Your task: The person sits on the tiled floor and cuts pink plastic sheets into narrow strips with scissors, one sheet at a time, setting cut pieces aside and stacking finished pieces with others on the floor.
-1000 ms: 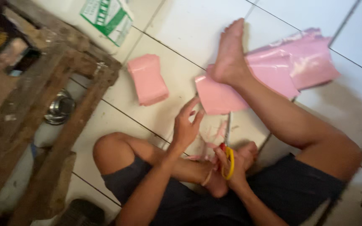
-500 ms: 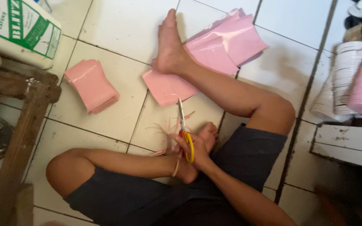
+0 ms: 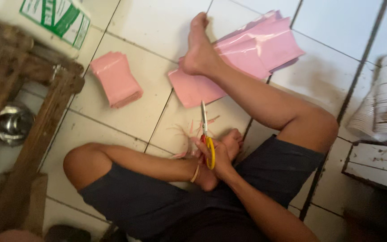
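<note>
- Right hand [image 3: 220, 154] of mine sits low in the middle of the view, fingers curled through the yellow handles of the scissors [image 3: 205, 134], gripping them firmly.
- Blades are closed together and point straight up toward twelve o'clock, tip aimed at the nearest pink sheet [image 3: 193, 89].
- My left hand is out of sight; I cannot tell what it is doing.
- My hand rests against my folded-in foot [image 3: 231, 141], with thin pink trimmings [image 3: 189, 132] scattered on the tile just at ten o'clock from the handles.
- Up at twelve o'clock my other leg stretches out, and that foot [image 3: 198, 51] presses down on the near pink sheet, pinning it to the floor.
- Beyond it, toward one o'clock, a bigger spread of pink plastic sheets [image 3: 265, 45] lies fanned out, overlapping the pinned one.
- Over at ten o'clock, well apart from the scissors, a small neat stack of pink bags [image 3: 115, 78] sits alone on the white tiled floor [image 3: 144, 27].
- Far out at nine o'clock stands a rough wooden frame [image 3: 45, 116], with a metal bowl [image 3: 12, 123] under it.
- Top left corner shows a green-and-white carton [image 3: 57, 15].
- Off at three o'clock, a stack of white round lids [image 3: 386, 96] sits above a white wooden crate [image 3: 375, 163].
</note>
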A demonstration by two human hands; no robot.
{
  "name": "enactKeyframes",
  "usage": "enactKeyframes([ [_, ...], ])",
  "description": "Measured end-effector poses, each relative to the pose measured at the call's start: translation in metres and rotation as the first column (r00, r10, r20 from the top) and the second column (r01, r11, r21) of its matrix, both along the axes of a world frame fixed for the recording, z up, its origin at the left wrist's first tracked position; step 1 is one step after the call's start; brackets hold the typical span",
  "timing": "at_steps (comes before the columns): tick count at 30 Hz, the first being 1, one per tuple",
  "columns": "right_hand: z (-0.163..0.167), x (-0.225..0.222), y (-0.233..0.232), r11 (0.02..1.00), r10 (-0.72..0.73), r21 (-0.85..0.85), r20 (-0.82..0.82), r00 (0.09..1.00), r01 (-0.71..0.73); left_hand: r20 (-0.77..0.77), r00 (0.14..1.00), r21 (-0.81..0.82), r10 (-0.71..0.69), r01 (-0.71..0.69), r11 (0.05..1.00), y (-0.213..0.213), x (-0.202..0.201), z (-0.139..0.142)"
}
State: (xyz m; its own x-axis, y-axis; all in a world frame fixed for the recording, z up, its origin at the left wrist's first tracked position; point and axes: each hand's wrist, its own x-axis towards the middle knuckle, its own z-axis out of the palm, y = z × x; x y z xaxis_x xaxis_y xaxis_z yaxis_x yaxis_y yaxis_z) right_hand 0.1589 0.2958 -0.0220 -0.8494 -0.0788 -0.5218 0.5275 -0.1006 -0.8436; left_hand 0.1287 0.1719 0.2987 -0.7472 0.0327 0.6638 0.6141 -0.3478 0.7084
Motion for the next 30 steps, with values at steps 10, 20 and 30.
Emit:
enactKeyframes([
  [10, -0.026, 0.009, 0.006, 0.985, 0.051, 0.171, -0.207, 0.977, -0.015, 0.295, 0.926, 0.005, 0.237, -0.250, 0.968, -0.036, -0.018, -0.095],
  [20, -0.004, 0.012, 0.015, 0.998, 0.034, -0.052, 0.016, 0.999, -0.033, 0.999, 0.045, 0.040, -0.031, -0.232, 0.972, -0.014, -0.106, -0.357],
  [30, 0.043, 0.016, 0.046, 0.968, 0.195, 0.078, 0.357, 0.914, -0.237, 0.978, 0.188, 0.163, -0.086, -0.445, 0.881, -0.049, -0.062, -0.365],
])
